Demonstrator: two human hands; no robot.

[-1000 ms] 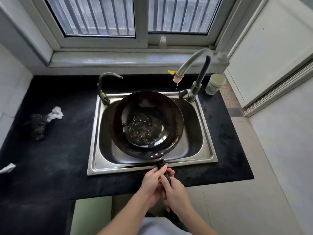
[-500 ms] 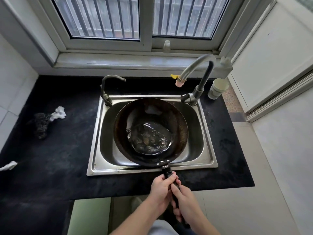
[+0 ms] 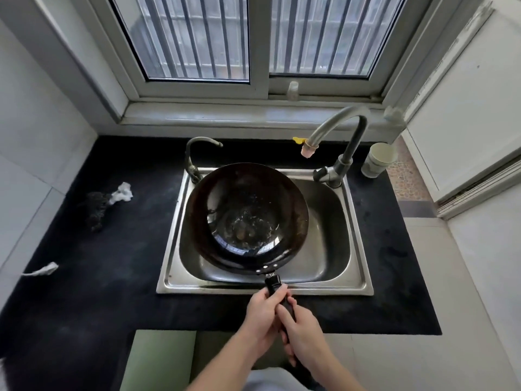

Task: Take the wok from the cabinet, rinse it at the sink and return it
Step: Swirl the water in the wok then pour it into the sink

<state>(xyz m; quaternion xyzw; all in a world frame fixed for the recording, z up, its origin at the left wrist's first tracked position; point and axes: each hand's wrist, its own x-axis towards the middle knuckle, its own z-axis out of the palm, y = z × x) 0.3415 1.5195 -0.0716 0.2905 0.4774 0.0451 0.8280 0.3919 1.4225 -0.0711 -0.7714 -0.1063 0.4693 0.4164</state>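
Dark steel, the wok sits over the left part of the sink, a little water pooled in its bowl. Both hands wrap its black handle at the table's front edge: left hand nearer the pan, right hand behind.

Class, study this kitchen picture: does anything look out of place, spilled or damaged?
Yes. Crumpled white scraps and a dark scrubber-like clump lie loose on the black counter left of the sink. The wok holds only a little water and looks stained.
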